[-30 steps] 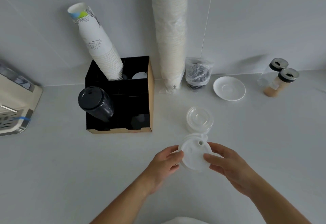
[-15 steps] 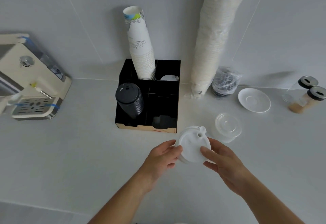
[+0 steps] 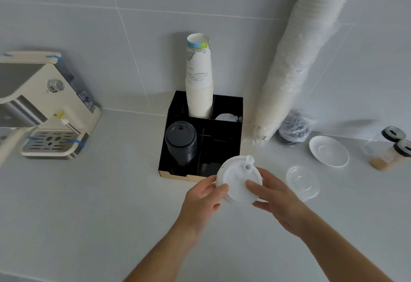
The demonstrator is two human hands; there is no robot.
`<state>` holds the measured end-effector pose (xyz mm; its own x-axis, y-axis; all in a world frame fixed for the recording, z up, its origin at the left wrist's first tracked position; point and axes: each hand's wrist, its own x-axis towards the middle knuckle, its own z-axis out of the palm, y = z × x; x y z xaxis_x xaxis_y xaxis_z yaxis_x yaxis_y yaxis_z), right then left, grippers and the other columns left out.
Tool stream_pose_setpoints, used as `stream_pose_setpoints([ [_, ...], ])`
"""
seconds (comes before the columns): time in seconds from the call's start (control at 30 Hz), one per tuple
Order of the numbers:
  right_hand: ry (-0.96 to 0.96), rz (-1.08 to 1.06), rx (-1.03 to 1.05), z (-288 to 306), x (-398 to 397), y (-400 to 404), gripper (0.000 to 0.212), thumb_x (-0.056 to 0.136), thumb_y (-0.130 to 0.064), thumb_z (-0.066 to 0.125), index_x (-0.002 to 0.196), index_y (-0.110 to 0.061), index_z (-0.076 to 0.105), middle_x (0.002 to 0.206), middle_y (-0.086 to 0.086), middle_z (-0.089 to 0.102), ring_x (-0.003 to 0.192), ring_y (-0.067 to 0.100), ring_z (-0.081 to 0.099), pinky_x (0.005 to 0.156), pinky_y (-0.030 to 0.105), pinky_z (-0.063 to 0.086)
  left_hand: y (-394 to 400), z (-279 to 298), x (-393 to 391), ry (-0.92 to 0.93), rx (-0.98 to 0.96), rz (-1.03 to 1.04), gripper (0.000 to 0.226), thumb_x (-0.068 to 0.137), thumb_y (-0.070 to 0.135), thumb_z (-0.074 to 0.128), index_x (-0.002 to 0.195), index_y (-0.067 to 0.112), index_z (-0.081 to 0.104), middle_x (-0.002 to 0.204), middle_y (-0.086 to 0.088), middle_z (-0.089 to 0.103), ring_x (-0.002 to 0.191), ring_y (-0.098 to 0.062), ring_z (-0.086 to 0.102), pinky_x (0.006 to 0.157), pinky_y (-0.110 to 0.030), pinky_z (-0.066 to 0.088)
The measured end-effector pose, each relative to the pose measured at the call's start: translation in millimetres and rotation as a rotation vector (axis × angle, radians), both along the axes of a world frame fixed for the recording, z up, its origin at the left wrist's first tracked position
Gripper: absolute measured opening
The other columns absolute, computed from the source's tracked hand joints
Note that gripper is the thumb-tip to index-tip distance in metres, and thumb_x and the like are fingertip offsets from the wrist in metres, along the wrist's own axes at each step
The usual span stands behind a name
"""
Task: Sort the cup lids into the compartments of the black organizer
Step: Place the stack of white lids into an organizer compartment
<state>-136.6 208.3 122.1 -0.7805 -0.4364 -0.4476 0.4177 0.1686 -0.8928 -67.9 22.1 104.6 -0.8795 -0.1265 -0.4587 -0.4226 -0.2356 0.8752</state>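
Observation:
Both hands hold a stack of white cup lids (image 3: 236, 180) just in front of the black organizer (image 3: 222, 132), near its front right corner. My left hand (image 3: 203, 197) grips the stack's left edge. My right hand (image 3: 275, 197) grips its right side, thumb on top. In the organizer, a stack of black lids (image 3: 181, 142) fills the front left compartment, a stack of paper cups (image 3: 199, 81) stands at the back, and a white lid (image 3: 225, 117) lies in the back right compartment. Clear lids (image 3: 302, 181) rest on the counter to the right.
A coffee machine (image 3: 44, 108) stands at the left. A tall sleeve of white cups (image 3: 293, 59) leans on the wall right of the organizer, beside a bag of black lids (image 3: 295, 129). A white saucer (image 3: 328, 151) and two shaker jars (image 3: 391, 150) sit far right.
The white lid stack has moved away from the clear lids toward the organizer's front edge, held in both hands. The camera view has swung left, bringing the coffee machine further into view.

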Motion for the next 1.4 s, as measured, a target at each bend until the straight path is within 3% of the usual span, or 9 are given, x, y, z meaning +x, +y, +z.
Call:
stream_pose_setpoints([
  [0.1,0.014,-0.027,0.006,5.8,-10.3,-9.5,0.054,0.077,-0.041,0.073,0.128,-0.031,0.062,0.119,-0.009,0.075,0.114,0.014,0.068,0.107,0.046,0.047,-4.7,4.1,-9.5,0.011,0.018,0.017,0.052,0.059,0.053,0.071,0.108,0.036,0.069,0.106,0.009,0.075,0.108,-0.011,0.067,0.097,-0.033,0.051],
  [0.23,0.039,-0.094,0.014,13.3,-28.4,-21.7,0.056,0.074,-0.036,0.082,0.126,-0.025,0.064,0.116,-0.003,0.076,0.112,0.019,0.070,0.106,0.046,0.048,-9.0,6.4,-27.5,0.017,0.071,0.053,0.069,0.066,0.052,0.073,0.129,0.028,0.059,0.119,0.007,0.071,0.114,-0.012,0.064,0.103,-0.034,0.048],
  [0.43,0.066,-0.130,0.026,23.3,-62.7,-31.8,0.045,0.082,-0.031,0.076,0.125,-0.026,0.064,0.112,-0.002,0.078,0.109,0.022,0.071,0.102,0.042,0.050,-8.0,12.9,-57.4,-0.008,0.128,0.094,0.057,0.085,0.044,0.069,0.135,0.024,0.052,0.119,0.010,0.064,0.119,-0.017,0.059,0.105,-0.035,0.044],
  [0.6,0.094,-0.107,0.039,28.8,-90.1,-38.6,0.037,0.088,-0.028,0.070,0.124,-0.034,0.064,0.110,-0.006,0.078,0.104,0.017,0.072,0.091,0.034,0.051,-0.9,12.7,-82.9,-0.019,0.181,0.131,0.059,0.083,0.039,0.073,0.136,0.026,0.050,0.119,0.001,0.068,0.116,-0.016,0.062,0.105,-0.037,0.046],
  [0.93,0.132,-0.046,0.127,41.9,-145.8,-43.8,0.027,0.092,-0.038,0.064,0.119,-0.034,0.069,0.123,-0.004,0.072,0.118,0.019,0.064,0.103,0.039,0.046,1.3,13.1,-139.9,-0.015,0.235,0.262,0.073,0.073,0.041,0.078,0.137,0.024,0.049,0.118,0.000,0.066,0.114,-0.019,0.061,0.103,-0.037,0.047],
  [1.03,0.170,-0.079,0.114,47.1,-167.6,-50.3,0.016,0.095,-0.026,0.063,0.109,-0.027,0.072,0.116,0.002,0.075,0.108,0.020,0.069,0.090,0.030,0.054,-2.7,12.9,-163.4,-0.032,0.218,0.292,0.083,0.064,0.048,0.081,0.137,0.026,0.047,0.123,0.000,0.062,0.117,-0.019,0.058,0.107,-0.040,0.043],
  [1.1,0.203,-0.106,0.138,44.9,-186.0,-55.4,0.016,0.094,-0.023,0.065,0.107,-0.026,0.073,0.117,0.006,0.075,0.112,0.026,0.068,0.097,0.036,0.055,-6.0,13.5,-180.1,-0.055,0.195,0.293,0.088,0.054,0.057,0.081,0.132,0.026,0.054,0.127,0.003,0.062,0.120,-0.017,0.056,0.107,-0.039,0.041],
  [1.23,0.226,-0.140,0.163,35.6,-220.1,-65.4,0.033,0.090,-0.018,0.069,0.123,-0.017,0.070,0.117,0.008,0.075,0.114,0.028,0.069,0.103,0.044,0.053,-11.7,13.7,-206.7,-0.058,0.257,0.351,0.078,0.058,0.054,0.080,0.127,0.025,0.059,0.122,0.004,0.065,0.111,-0.013,0.059,0.086,-0.029,0.043],
  [1.4,0.215,-0.148,0.179,23.1,-250.8,-74.5,0.029,0.087,-0.016,0.070,0.116,-0.018,0.071,0.117,0.007,0.075,0.114,0.026,0.069,0.103,0.045,0.053,-10.8,12.4,-231.6,-0.076,0.256,0.401,0.083,0.052,0.060,0.076,0.126,0.027,0.058,0.126,0.007,0.061,0.116,-0.012,0.055,0.088,-0.031,0.037],
])
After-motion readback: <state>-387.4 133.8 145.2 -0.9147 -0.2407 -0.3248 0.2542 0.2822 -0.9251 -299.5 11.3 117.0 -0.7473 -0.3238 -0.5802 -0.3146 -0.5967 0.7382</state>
